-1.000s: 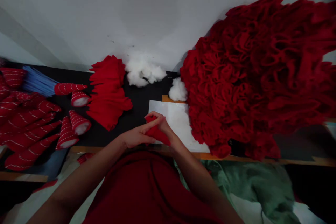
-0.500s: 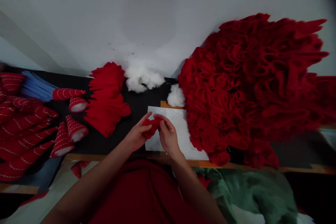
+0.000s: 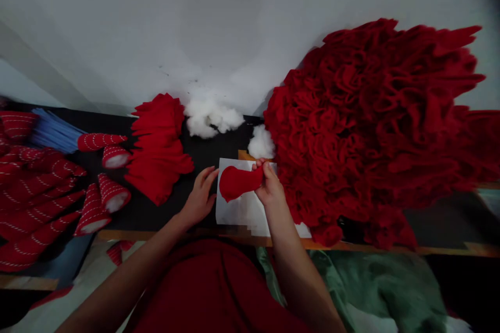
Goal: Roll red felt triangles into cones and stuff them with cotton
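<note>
A small red felt piece (image 3: 237, 183), broad and rounded at its left end and narrower to the right, is held level over a white sheet (image 3: 234, 213). My right hand (image 3: 270, 186) pinches its narrow end between thumb and fingers. Just left of the sheet, my left hand (image 3: 201, 196) is open and empty, its fingers slightly curved and apart from the felt. To the left of that hand lies a stack of similar flat red felt pieces (image 3: 158, 151). A huge heap of red felt pieces (image 3: 367, 135) rises on the right.
White stuffing (image 3: 211, 117) lies by the wall, with a smaller tuft (image 3: 261, 141) beside the heap. At the left are stuffed red cones with white stitching (image 3: 113, 192), a pile of stitched red pieces (image 3: 39, 192) and blue strips (image 3: 57, 130). Green cloth (image 3: 378, 286) hangs below the table edge.
The red felt piece, bunched between both hands before, now lies spread out in my right hand alone. My left hand has let go and moved slightly left; my right hand has shifted right.
</note>
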A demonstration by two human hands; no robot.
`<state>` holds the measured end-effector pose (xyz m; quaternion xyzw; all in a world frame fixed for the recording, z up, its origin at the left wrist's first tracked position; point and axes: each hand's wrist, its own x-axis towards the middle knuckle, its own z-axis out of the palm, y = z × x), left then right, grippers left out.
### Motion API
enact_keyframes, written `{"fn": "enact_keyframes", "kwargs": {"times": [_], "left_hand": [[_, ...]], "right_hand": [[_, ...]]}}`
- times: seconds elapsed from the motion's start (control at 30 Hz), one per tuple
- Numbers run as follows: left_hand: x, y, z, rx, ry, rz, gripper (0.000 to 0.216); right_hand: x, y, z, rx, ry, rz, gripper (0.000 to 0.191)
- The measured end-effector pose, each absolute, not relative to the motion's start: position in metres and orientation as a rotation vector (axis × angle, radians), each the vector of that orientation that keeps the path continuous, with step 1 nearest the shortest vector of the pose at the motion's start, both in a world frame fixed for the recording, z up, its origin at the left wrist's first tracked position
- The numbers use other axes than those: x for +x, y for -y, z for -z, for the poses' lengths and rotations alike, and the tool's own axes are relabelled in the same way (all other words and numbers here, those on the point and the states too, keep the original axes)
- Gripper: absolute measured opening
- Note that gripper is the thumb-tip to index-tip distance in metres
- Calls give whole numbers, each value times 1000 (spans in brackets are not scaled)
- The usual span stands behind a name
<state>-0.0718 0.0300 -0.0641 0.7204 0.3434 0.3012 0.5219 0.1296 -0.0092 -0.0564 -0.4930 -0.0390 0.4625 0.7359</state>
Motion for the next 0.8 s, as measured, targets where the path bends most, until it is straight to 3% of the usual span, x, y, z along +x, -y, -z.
{"fn": "enact_keyframes", "kwargs": {"times": [0.2, 0.3, 0.43, 0.5, 0.63, 0.8], "left_hand": [[-41, -39, 60, 1887, -662, -772, 19], [-35, -34, 66, 1769, -858, -823, 22], [-32, -30, 73, 1878, -1000, -763, 24], [-30, -30, 73, 1960, -1046, -681, 25], [-27, -29, 70, 2029, -1085, -674, 29], [-23, -33, 79, 2060, -1061, -601, 26]], "right_hand": [[119, 13, 67, -1249, 137, -1039, 29], [99, 32, 66, -1485, 378, -811, 42], [70, 57, 62, -1730, 952, -749, 54], [66, 59, 61, -1835, 1100, -652, 47], [86, 45, 67, -1906, 1118, -447, 9], [111, 31, 87, -1991, 812, -502, 16]]}}
